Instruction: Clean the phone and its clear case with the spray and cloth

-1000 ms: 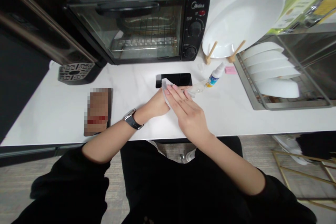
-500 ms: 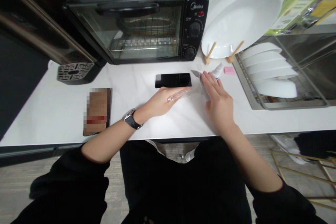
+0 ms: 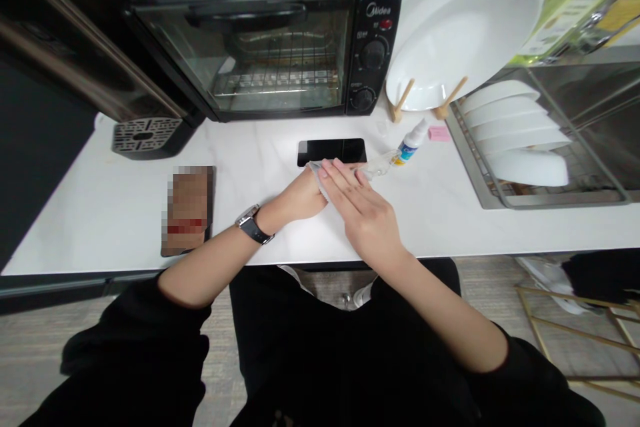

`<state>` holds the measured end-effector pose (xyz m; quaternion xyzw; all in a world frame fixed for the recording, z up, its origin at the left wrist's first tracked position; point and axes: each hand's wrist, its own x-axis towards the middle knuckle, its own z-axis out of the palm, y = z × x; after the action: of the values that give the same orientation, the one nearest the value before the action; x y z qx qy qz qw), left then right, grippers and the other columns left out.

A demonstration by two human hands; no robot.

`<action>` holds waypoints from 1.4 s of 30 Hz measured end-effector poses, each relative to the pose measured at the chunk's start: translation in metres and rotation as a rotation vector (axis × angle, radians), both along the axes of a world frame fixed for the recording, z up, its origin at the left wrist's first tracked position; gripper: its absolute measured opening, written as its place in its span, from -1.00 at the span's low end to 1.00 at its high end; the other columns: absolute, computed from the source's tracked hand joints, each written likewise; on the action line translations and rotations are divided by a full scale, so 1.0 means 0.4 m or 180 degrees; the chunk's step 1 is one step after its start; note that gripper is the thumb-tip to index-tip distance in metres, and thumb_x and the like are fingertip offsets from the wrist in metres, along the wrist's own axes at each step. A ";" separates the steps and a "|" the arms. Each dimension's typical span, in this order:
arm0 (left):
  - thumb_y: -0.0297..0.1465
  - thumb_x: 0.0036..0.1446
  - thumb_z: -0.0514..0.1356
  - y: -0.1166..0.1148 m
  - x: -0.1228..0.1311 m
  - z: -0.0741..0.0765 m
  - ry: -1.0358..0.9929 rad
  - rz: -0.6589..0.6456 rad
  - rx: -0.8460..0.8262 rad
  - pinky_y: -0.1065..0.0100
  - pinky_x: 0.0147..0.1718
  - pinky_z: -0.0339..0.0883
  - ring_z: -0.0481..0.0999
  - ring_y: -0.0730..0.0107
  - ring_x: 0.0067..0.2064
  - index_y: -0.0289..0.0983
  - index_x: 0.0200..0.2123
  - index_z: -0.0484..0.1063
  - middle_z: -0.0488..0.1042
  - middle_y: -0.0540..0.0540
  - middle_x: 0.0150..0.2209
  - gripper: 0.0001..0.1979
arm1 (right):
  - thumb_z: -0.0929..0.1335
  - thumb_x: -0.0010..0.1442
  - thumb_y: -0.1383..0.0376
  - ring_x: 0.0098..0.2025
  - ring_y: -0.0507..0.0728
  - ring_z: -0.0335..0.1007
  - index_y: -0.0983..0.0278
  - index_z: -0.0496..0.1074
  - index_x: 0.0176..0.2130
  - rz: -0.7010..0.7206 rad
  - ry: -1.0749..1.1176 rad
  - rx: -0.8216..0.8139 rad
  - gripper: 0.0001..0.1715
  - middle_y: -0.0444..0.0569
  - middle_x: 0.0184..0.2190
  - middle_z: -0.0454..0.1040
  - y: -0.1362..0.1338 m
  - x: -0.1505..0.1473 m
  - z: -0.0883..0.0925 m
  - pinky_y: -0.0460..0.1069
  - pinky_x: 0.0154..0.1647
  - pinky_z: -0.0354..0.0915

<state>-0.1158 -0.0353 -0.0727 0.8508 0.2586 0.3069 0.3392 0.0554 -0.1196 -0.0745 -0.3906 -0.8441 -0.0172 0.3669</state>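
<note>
Your right hand (image 3: 370,213) lies flat over your left hand (image 3: 303,197), its fingers pressed together and holding a pale grey, zigzag-edged cloth (image 3: 317,173) down between the two, while your left fingers are hidden beneath, so I cannot tell how tightly they close. The clear piece (image 3: 384,164) you are working on is thin, colourless and see-through, with bright glints along its edges; it sticks out past your fingertips above the white counter (image 3: 250,147), its other end covered. It reaches toward the white spray bottle (image 3: 411,143) with a blue label, near the black phone (image 3: 337,149).
</note>
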 end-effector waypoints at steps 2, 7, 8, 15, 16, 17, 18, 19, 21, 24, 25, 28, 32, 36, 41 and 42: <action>-0.46 0.42 0.10 0.001 0.001 -0.004 -0.0003 0.0140 0.0154 0.20 0.00 0.64 0.72 0.26 -0.16 -0.28 -0.19 0.63 0.71 -0.12 -0.26 -0.73 | 0.09 0.40 0.69 0.64 0.16 0.02 0.21 -0.10 0.64 -0.0064 -0.0029 -0.0048 -0.02 0.09 0.54 0.29 0.013 0.034 0.001 0.26 0.63 0.18; -0.28 0.52 0.15 -0.010 0.001 0.001 -0.0071 0.0313 -0.0126 0.26 0.19 0.59 0.74 0.24 0.12 -0.22 0.09 0.65 0.74 -0.13 0.09 -0.70 | 0.12 0.28 0.72 0.61 0.26 0.11 0.15 0.04 0.62 -0.0535 0.0016 -0.0330 0.07 0.05 0.54 0.29 0.058 0.140 -0.002 0.40 0.61 0.16; -0.28 0.53 0.15 -0.014 0.001 0.004 -0.0097 0.0264 -0.0178 0.24 0.30 0.53 0.69 0.22 0.23 -0.21 0.19 0.62 0.67 -0.14 0.22 -0.67 | 0.12 0.25 0.73 0.61 0.27 0.11 0.14 0.06 0.61 -0.0588 0.0014 -0.0379 0.10 0.05 0.55 0.29 0.066 0.156 -0.004 0.41 0.61 0.16; -0.26 0.53 0.14 -0.012 0.001 0.002 -0.0055 0.0286 -0.0137 0.24 0.24 0.57 0.72 0.22 0.17 -0.24 0.16 0.63 0.71 -0.16 0.15 -0.66 | 0.12 0.32 0.70 0.62 0.27 0.07 0.20 0.08 0.60 -0.0602 0.0089 -0.0306 0.01 0.11 0.54 0.29 0.051 0.129 -0.009 0.40 0.61 0.17; -0.27 0.52 0.14 -0.009 0.000 -0.001 -0.0013 0.0329 -0.0082 0.26 0.12 0.62 0.76 0.24 0.04 -0.26 0.05 0.66 0.76 -0.15 0.00 -0.69 | 0.11 0.34 0.70 0.62 0.26 0.07 0.21 0.08 0.60 -0.0535 0.0104 -0.0266 -0.01 0.12 0.54 0.30 0.040 0.106 -0.008 0.39 0.61 0.18; -0.29 0.51 0.14 -0.007 -0.001 -0.003 0.0017 0.0333 -0.0023 0.27 0.02 0.64 0.76 0.26 -0.08 -0.27 -0.07 0.66 0.76 -0.14 -0.13 -0.71 | 0.11 0.35 0.69 0.63 0.24 0.06 0.22 0.08 0.60 -0.0445 0.0108 -0.0234 -0.03 0.11 0.53 0.30 0.029 0.080 -0.006 0.37 0.61 0.18; -0.33 0.49 0.13 -0.005 -0.001 -0.003 0.0027 0.0282 0.0013 0.26 -0.02 0.65 0.74 0.28 -0.14 -0.28 -0.14 0.65 0.74 -0.13 -0.21 -0.72 | 0.11 0.36 0.70 0.63 0.22 0.04 0.23 0.08 0.60 -0.0341 0.0114 -0.0191 -0.04 0.11 0.53 0.31 0.017 0.055 -0.004 0.34 0.62 0.19; -0.36 0.48 0.12 -0.004 -0.002 -0.002 0.0021 0.0175 0.0004 0.25 0.00 0.64 0.73 0.28 -0.14 -0.29 -0.15 0.64 0.73 -0.14 -0.22 -0.72 | 0.10 0.37 0.70 0.64 0.19 0.02 0.27 0.11 0.58 -0.0232 0.0102 -0.0126 -0.07 0.11 0.52 0.32 0.007 0.030 -0.002 0.31 0.63 0.17; -0.41 0.46 0.09 -0.005 -0.002 0.004 -0.0035 -0.0054 -0.0146 0.20 0.18 0.60 0.72 0.24 0.04 -0.29 -0.03 0.63 0.73 -0.19 -0.05 -0.71 | 0.12 0.39 0.69 0.64 0.17 0.00 0.42 0.23 0.51 -0.0110 0.0039 0.0029 -0.19 0.17 0.50 0.34 -0.009 -0.009 0.001 0.20 0.65 0.12; -0.45 0.45 0.05 -0.007 -0.001 0.010 -0.0048 -0.0133 -0.0343 0.15 0.33 0.50 0.64 0.19 0.23 -0.29 0.10 0.60 0.68 -0.23 0.11 -0.65 | 0.11 0.39 0.71 0.64 0.14 -0.01 0.47 0.25 0.50 -0.0053 0.0033 0.0106 -0.20 0.18 0.49 0.35 -0.015 -0.026 0.001 0.15 0.66 0.10; -0.47 0.44 0.05 -0.007 -0.001 0.010 -0.0024 -0.0076 -0.0295 0.13 0.31 0.51 0.66 0.17 0.20 -0.29 0.06 0.61 0.70 -0.23 0.07 -0.66 | 0.10 0.38 0.71 0.64 0.14 -0.01 0.42 0.20 0.53 -0.0046 0.0051 0.0063 -0.16 0.16 0.51 0.34 -0.012 -0.020 0.001 0.18 0.65 0.11; -0.44 0.42 0.10 -0.003 0.000 0.001 0.0074 0.0196 -0.0017 0.19 0.00 0.63 0.71 0.24 -0.15 -0.27 -0.23 0.61 0.71 -0.13 -0.25 -0.73 | 0.10 0.35 0.71 0.64 0.15 0.00 0.25 0.06 0.60 -0.0102 0.0064 -0.0127 -0.03 0.09 0.54 0.29 0.007 0.026 0.000 0.28 0.63 0.15; -0.27 0.51 0.15 -0.004 0.000 -0.006 -0.0025 0.0316 -0.0128 0.27 0.00 0.63 0.76 0.27 -0.07 -0.24 -0.06 0.65 0.76 -0.13 -0.04 -0.72 | 0.12 0.26 0.73 0.62 0.24 0.09 0.22 0.14 0.58 -0.0484 0.0066 -0.0339 0.04 0.11 0.54 0.29 0.042 0.113 0.002 0.39 0.61 0.16; -0.22 0.54 0.14 -0.010 0.000 0.000 -0.0164 0.0121 -0.0289 0.19 0.39 0.46 0.60 0.22 0.34 -0.18 0.32 0.54 0.57 -0.12 0.34 -0.58 | 0.14 0.07 0.75 0.61 0.25 0.12 0.14 0.14 0.58 -0.0684 0.0106 -0.0419 0.22 0.01 0.54 0.29 0.061 0.173 -0.002 0.43 0.60 0.17; -0.21 0.54 0.14 -0.013 0.001 0.004 -0.0173 0.0117 -0.0349 0.21 0.39 0.46 0.61 0.23 0.34 -0.19 0.32 0.54 0.56 -0.12 0.33 -0.57 | 0.14 0.09 0.75 0.63 0.28 0.07 0.16 0.09 0.60 -0.0704 0.0116 -0.0441 0.22 0.03 0.57 0.24 0.054 0.173 -0.011 0.43 0.61 0.14; -0.21 0.54 0.15 -0.013 0.001 0.003 -0.0188 0.0130 -0.0346 0.22 0.39 0.47 0.61 0.22 0.34 -0.20 0.32 0.55 0.57 -0.13 0.33 -0.58 | 0.14 0.13 0.75 0.63 0.29 0.06 0.16 0.08 0.60 -0.0710 0.0135 -0.0439 0.19 0.04 0.57 0.24 0.051 0.164 -0.011 0.44 0.62 0.13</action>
<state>-0.1152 -0.0405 -0.0715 0.8162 0.2821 0.3243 0.3861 0.1210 -0.0991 -0.0790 -0.5066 -0.7867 0.0084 0.3528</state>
